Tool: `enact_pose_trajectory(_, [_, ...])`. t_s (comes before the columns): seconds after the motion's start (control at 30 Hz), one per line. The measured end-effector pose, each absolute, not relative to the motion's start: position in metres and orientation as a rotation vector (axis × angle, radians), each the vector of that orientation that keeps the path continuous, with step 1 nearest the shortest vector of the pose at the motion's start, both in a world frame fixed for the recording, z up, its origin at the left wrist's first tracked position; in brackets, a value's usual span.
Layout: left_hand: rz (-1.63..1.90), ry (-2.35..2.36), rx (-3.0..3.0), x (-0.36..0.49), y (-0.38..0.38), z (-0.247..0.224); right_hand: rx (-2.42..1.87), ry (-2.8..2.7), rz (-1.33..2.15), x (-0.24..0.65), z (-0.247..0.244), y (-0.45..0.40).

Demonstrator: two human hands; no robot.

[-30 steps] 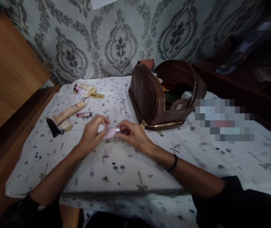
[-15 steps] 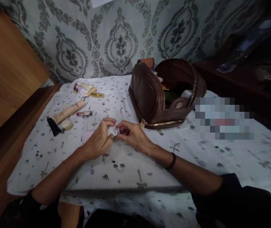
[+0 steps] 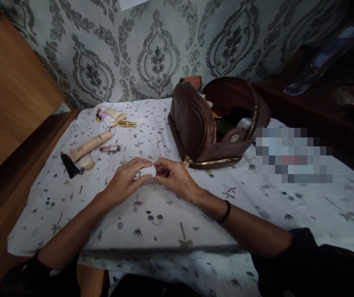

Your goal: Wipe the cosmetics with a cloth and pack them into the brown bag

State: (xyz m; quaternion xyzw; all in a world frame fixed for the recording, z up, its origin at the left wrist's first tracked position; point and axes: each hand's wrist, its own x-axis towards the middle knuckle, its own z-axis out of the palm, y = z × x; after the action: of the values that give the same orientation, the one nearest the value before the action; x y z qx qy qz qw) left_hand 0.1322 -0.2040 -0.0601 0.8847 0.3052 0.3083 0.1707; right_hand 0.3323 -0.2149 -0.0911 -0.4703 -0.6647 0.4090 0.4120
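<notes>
My left hand (image 3: 126,178) is closed around a white tissue (image 3: 146,172), which is bunched over one end of a small item. The fingers of my right hand (image 3: 177,178) pinch the other end of that item, close against the tissue. Most of the item is hidden by the tissue and the fingers, so I cannot tell its kind. Both hands meet low over the patterned cloth (image 3: 161,231), just in front of the brown cosmetic bag (image 3: 192,119). The bag stands unzipped at the top with several things inside.
To the left lie a beige tube (image 3: 90,146), a small black tube (image 3: 69,165), a round cream-coloured jar (image 3: 86,163), a lip gloss tube (image 3: 110,148), a gold tube (image 3: 127,123) and a brush (image 3: 115,121). A blurred-out object (image 3: 294,154) sits to the right of the bag.
The tissue, loose and hanging before, is now gathered around the small item. My left fingers have stretched forward along it. A pink patch beside my left hand no longer shows.
</notes>
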Motion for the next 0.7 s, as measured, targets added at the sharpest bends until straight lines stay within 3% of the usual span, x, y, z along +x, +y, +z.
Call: enact_pose_trajectory(0.7, [0.489,1.287,2.539,0.076,-0.205,-0.039,-1.212,-1.699,1.01,0.335,-0.091,-0.214])
